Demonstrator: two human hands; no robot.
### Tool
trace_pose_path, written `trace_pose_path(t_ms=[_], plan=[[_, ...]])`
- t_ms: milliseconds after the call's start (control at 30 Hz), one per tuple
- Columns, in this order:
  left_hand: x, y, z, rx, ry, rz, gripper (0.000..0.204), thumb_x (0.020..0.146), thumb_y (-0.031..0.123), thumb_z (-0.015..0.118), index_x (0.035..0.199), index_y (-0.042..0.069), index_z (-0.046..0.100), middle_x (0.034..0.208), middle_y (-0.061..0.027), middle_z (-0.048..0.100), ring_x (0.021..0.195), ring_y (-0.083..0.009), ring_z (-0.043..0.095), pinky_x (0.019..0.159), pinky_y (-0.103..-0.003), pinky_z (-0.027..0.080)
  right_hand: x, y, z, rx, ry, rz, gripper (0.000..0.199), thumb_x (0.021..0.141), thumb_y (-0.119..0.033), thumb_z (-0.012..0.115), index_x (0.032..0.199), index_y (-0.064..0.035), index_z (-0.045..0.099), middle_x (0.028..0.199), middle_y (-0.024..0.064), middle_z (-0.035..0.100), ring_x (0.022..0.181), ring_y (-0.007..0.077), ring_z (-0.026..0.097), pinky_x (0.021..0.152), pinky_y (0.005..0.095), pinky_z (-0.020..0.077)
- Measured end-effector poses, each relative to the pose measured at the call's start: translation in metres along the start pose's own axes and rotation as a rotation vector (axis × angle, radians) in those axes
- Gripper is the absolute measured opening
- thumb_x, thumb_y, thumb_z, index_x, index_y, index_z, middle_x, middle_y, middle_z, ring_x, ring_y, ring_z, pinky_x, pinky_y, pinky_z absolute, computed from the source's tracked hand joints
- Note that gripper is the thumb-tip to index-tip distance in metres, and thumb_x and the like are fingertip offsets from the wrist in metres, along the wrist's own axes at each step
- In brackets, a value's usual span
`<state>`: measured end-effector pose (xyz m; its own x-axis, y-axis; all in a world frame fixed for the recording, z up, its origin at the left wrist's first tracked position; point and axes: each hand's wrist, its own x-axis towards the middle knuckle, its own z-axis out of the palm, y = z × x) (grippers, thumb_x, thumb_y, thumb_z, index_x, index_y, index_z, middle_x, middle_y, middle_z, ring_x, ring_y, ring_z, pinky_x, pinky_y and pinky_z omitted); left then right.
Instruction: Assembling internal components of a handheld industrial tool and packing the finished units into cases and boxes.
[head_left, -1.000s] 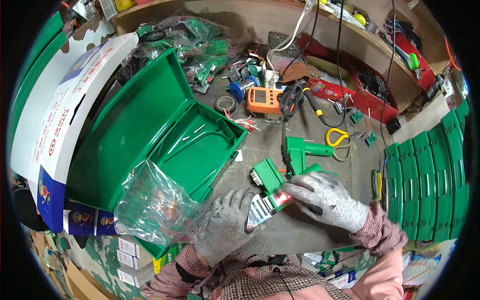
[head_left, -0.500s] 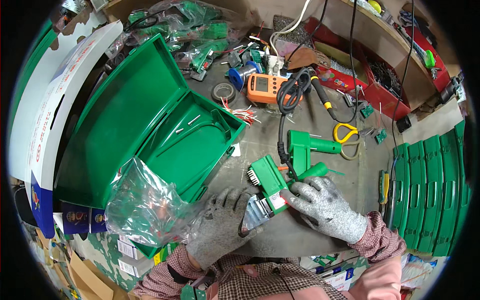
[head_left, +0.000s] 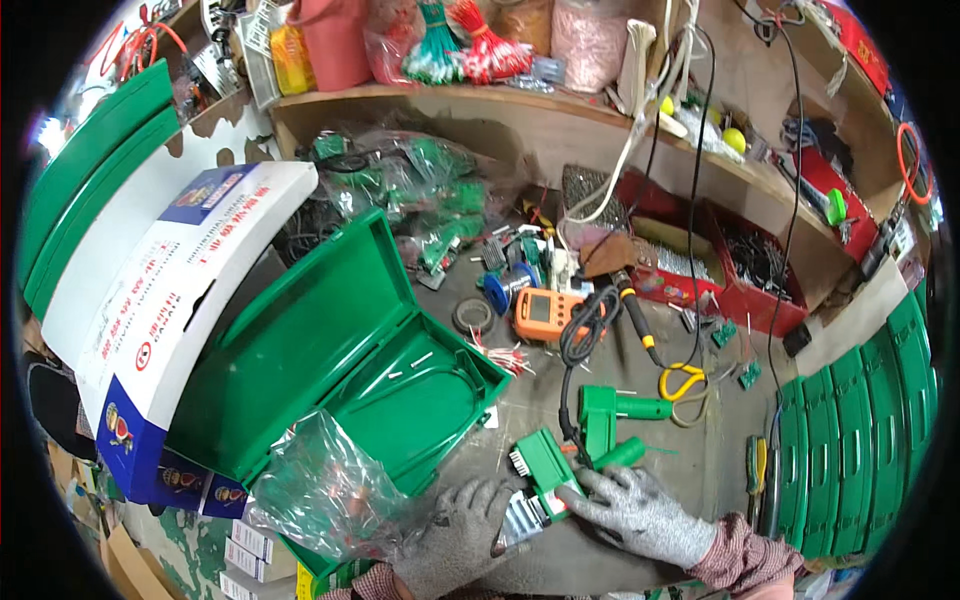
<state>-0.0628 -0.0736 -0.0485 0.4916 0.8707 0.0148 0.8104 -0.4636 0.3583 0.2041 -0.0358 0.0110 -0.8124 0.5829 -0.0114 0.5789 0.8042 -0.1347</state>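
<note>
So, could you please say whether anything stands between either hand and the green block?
Nothing visible stands between the right hand and the green block: a fingertip meets its near end. A silvery sheet lies between block and left hand.

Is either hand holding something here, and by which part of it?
The left hand holds a silvery sheet by its left side; the right hand touches the near end of the green housing, grip unclear.

One open green toolbox at left, holding two small metal rods; one block-shaped green housing near the middle; farther back, one orange multimeter, one solder spool, one black tape roll; at right, one pair of scissors, two open red boxes.
</note>
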Motion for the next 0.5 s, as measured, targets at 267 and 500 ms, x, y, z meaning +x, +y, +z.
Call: trace_pose_path(t_ms=[267,500], plan=[[-0.005,0.002,0.012,-0.052,0.076,-0.014,0.086,0.081,0.051,0.070,0.147,0.005,0.041,0.138,-0.0165,0.048,0.131,-0.0336,0.043,0.108,-0.048,0.033,0.002,-0.006,-0.005,0.015,-0.091,0.069,0.060,0.084,-0.022,0.072,0.139,-0.0137,0.051,0.132,0.0166,0.053,0.102,0.0303,0.061,0.083,0.0425,0.0521],[-0.003,-0.001,0.005,-0.078,0.057,-0.022,0.083,0.082,0.049,0.068,0.146,0.004,0.042,0.135,-0.0148,0.050,0.130,-0.0323,0.044,0.107,-0.047,0.034,0.011,-0.003,-0.005,0.107,-0.064,0.080,0.056,0.085,-0.020,0.073,0.138,-0.0130,0.053,0.127,0.0158,0.055,0.098,0.0323,0.063,0.078,0.0434,0.0531]])
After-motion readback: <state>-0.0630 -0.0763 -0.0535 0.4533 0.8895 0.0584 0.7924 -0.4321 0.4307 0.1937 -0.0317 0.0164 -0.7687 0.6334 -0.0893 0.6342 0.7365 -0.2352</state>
